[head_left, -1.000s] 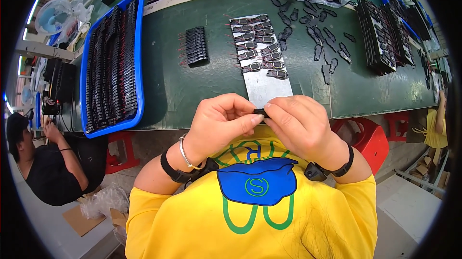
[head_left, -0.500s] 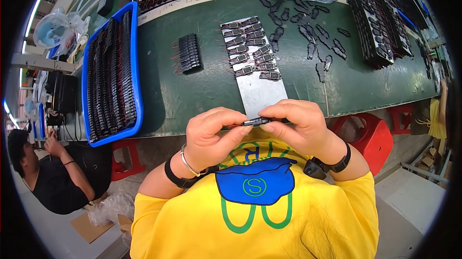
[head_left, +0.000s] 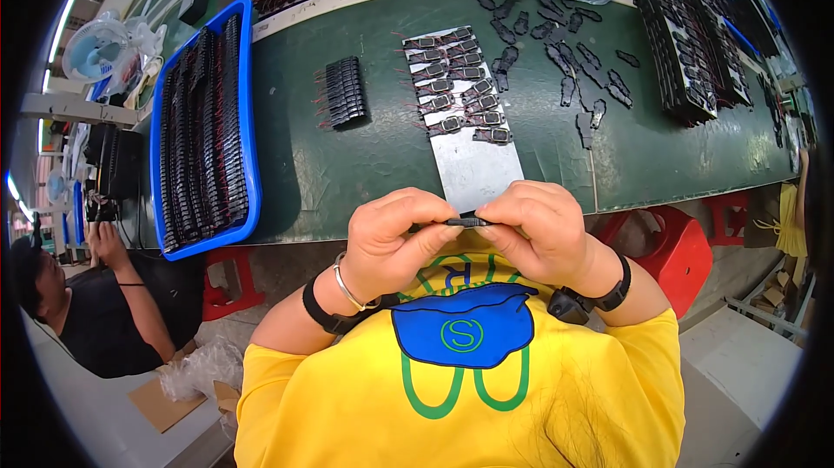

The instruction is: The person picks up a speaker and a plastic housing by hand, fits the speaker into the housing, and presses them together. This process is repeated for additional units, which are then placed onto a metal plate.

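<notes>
Pinching a black part [head_left: 468, 222] by both ends with left hand [head_left: 393, 233] and right hand [head_left: 545, 229], at the near edge of the table [head_left: 382, 159]; could slip if squeezed unevenly.

A bright yellow short-sleeved shirt [head_left: 565, 372] carries a blue, dark-edged print [head_left: 426, 329] and curving green outlines [head_left: 526, 372]; black straps [head_left: 618, 287] circle both wrists, joined by a silver bangle [head_left: 345, 289] on the left and a boxy black device [head_left: 569, 305] on the right.

Table [head_left: 295, 181], left to right: tray [head_left: 247, 77] | stack [head_left: 346, 92] | board [head_left: 478, 174] | loose parts [head_left: 592, 75] | between hands [head_left: 391, 238]: piece [head_left: 467, 222]
</notes>
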Available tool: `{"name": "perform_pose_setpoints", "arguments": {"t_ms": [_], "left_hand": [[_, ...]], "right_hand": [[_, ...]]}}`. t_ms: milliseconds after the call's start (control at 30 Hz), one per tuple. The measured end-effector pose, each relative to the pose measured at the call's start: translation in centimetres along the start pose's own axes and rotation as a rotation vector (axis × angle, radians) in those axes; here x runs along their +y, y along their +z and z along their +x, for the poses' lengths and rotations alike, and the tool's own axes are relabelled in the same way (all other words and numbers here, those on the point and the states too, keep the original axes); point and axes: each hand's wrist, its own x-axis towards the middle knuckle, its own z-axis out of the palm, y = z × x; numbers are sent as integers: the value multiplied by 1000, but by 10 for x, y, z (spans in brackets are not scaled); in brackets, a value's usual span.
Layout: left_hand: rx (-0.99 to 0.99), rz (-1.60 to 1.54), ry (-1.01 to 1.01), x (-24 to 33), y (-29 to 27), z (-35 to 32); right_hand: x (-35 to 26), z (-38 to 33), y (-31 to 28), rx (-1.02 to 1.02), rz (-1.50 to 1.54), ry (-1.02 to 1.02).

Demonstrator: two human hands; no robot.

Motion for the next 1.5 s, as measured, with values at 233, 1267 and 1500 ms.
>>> {"name": "perform_pose_setpoints", "arguments": {"t_ms": [233, 1267, 1500], "left_hand": [[64, 81, -86, 22, -6, 17], [265, 836, -115, -37, -76, 16], [302, 876, -149, -29, -75, 18]], "right_hand": [[-4, 7, -5, -33, -30, -5], [32, 24, -26, -133, -499, 274], [11, 20, -21, -93, -367, 162]]}}
